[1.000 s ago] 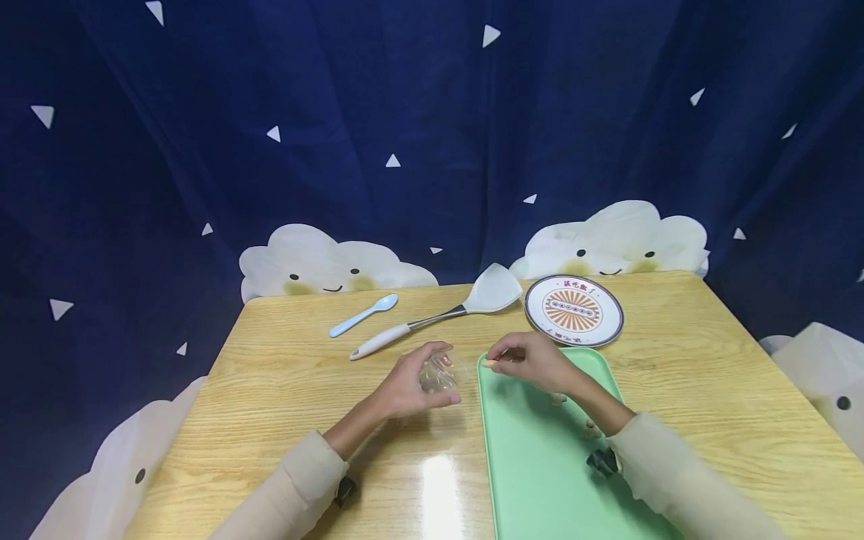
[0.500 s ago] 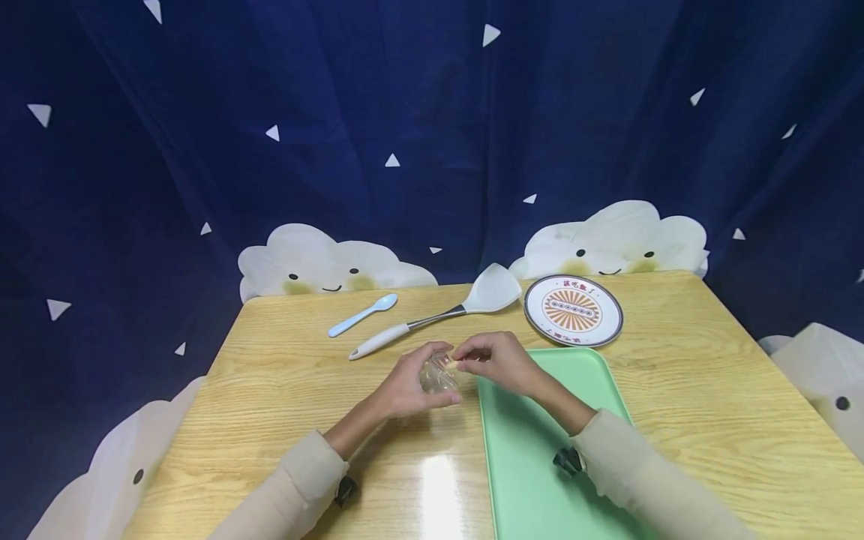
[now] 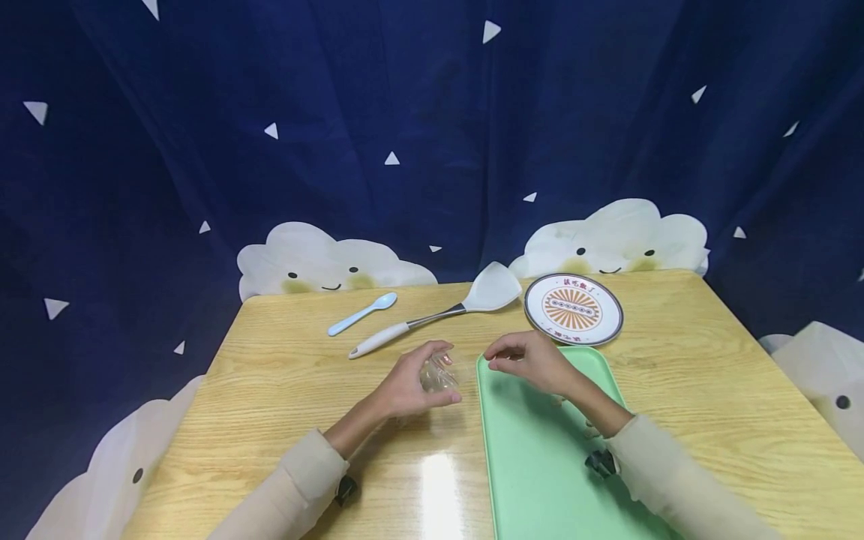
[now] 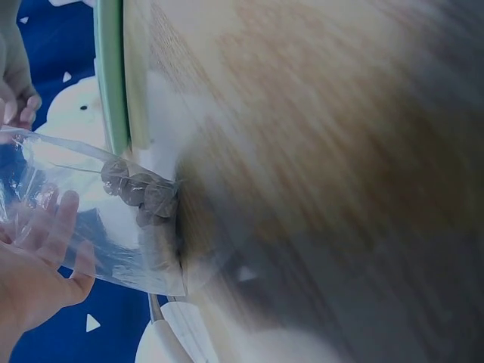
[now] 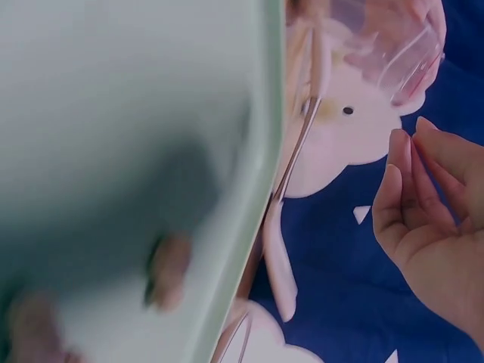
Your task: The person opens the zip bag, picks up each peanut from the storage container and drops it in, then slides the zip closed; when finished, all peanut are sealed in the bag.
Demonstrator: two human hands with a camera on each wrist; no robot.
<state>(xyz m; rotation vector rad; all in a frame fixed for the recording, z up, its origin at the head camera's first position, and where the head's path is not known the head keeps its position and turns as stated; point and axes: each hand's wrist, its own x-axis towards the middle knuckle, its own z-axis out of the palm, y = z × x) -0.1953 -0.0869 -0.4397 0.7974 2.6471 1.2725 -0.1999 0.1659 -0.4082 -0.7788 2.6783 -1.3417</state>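
Note:
My left hand (image 3: pixel 408 384) grips a clear plastic bag (image 3: pixel 439 373), holding its mouth spread toward the right. In the left wrist view several small brownish lumps (image 4: pixel 138 187) lie at the bottom of the bag (image 4: pixel 91 227). Over the far left corner of the green tray (image 3: pixel 533 465) is my right hand (image 3: pixel 529 360). The right wrist view shows this hand (image 5: pixel 435 208) with thumb and fingers loosely bent, tips close together, nothing between them. More brownish lumps (image 5: pixel 170 271) rest on the tray, partly hidden by my right forearm in the head view.
Behind my hands lie a light blue spoon (image 3: pixel 363 314) and a white spatula (image 3: pixel 493 289) with its handle (image 3: pixel 379 341) toward the left. A round patterned plate (image 3: pixel 574 309) sits just beyond the tray. A dark blue curtain (image 3: pixel 432 135) hangs behind the wooden table (image 3: pixel 270 397).
My right hand carried a small tan piece left to the bag's mouth, let go of it there, and came back right over the tray. The left hand and bag stayed in place.

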